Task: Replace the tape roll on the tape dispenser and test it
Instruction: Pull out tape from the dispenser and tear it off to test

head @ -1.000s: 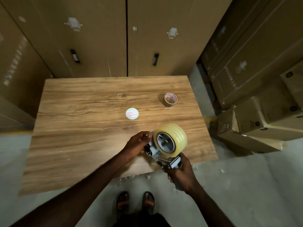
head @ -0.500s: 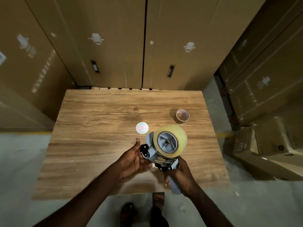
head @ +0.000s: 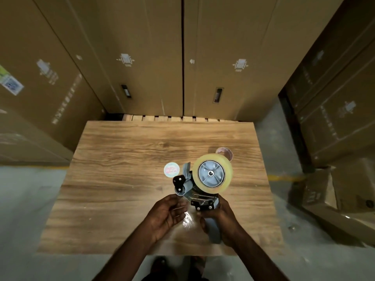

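A grey tape dispenser (head: 190, 185) is held upright above the wooden table (head: 121, 159), with a full clear tape roll (head: 212, 173) on its grey hub. My right hand (head: 221, 218) grips the dispenser's handle from below. My left hand (head: 164, 213) is just left of the handle, pinching a strip of clear tape (head: 187, 218) that runs down from the roller. An empty brown cardboard core (head: 225, 152) stands on the table behind the roll, partly hidden by it. A round white label (head: 171, 169) lies flat to the left of the dispenser.
Tall cardboard boxes (head: 142, 57) stand close behind the table and along the left. More cartons (head: 334, 118) are stacked at the right, some low on the concrete floor. My feet show below the table's near edge.
The dispenser has tilted more upright. My left hand has dropped from the roller to below it, drawing a strip of tape down. The camera has tipped upward.
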Tool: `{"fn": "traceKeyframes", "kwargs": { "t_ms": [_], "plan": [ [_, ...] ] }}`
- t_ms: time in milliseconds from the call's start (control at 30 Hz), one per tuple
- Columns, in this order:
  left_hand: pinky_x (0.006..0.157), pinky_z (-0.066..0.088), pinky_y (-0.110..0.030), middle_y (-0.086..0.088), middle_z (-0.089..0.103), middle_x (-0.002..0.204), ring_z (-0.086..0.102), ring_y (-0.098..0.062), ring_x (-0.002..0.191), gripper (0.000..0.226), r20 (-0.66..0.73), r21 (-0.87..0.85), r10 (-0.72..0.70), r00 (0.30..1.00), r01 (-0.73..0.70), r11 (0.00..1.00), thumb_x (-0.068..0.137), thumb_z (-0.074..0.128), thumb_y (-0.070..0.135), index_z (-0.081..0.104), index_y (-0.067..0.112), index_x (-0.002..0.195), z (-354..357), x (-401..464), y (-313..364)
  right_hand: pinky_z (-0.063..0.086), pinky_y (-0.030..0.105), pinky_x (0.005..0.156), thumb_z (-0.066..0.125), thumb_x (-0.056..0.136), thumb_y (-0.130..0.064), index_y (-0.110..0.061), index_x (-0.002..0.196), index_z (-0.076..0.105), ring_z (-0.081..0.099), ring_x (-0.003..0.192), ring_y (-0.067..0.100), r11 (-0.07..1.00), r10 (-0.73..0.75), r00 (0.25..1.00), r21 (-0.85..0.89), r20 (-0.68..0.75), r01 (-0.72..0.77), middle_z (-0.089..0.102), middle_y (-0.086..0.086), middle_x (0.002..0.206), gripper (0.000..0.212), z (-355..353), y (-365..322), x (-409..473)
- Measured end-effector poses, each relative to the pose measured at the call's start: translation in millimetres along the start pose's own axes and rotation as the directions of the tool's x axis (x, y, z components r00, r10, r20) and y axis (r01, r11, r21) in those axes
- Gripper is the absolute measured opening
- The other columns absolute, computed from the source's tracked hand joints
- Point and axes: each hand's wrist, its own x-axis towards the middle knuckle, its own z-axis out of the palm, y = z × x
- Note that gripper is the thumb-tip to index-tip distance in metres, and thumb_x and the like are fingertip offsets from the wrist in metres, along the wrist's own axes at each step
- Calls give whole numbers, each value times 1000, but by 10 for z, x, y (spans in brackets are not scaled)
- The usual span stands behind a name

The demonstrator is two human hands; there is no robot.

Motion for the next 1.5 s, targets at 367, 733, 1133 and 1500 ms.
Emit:
{"fn": "traceKeyframes", "kwargs": {
  "t_ms": [367, 733, 1133, 1500],
  "plan": [
    [67, 53, -45, -27, 72, 90, 65, -57, 86, 38, 95, 549, 256, 962, -265, 793, 87, 73, 42, 72, 7, 102, 403, -44, -323, 48, 28, 48, 74, 75, -10, -2, 82, 63, 60, 46, 23, 740, 381, 897, 509, 223, -441, 63, 10, 62, 15, -199, -10, -61],
    [71, 57, -32, -3, 72, 90, 70, -19, 80, 40, 63, 648, 494, 867, -412, 641, 63, 92, 36, 63, 21, 88, 500, 38, -57, 48, 24, 40, 67, 80, -10, 1, 76, 71, 56, 41, 20, 754, 402, 913, 538, 75, -376, 59, 10, 60, 13, -179, -43, -91],
    [94, 56, -36, 10, 70, 118, 68, -10, 107, 67, 202, 626, 522, 828, -519, 581, 67, 76, 49, 59, 34, 129, 462, 273, 215, 44, 26, 40, 65, 81, -7, 5, 78, 67, 54, 45, 20, 788, 375, 922, 492, 94, -370, 59, 13, 67, 12, -160, -112, -97],
    [80, 56, -20, 13, 74, 108, 71, -9, 96, 53, 196, 649, 519, 832, -507, 567, 69, 78, 32, 66, 25, 119, 372, 374, 243, 46, 25, 38, 63, 81, -8, 3, 75, 64, 55, 43, 23, 777, 449, 886, 441, 113, -450, 60, 20, 68, 13, -295, -121, 52]
  ]
}}
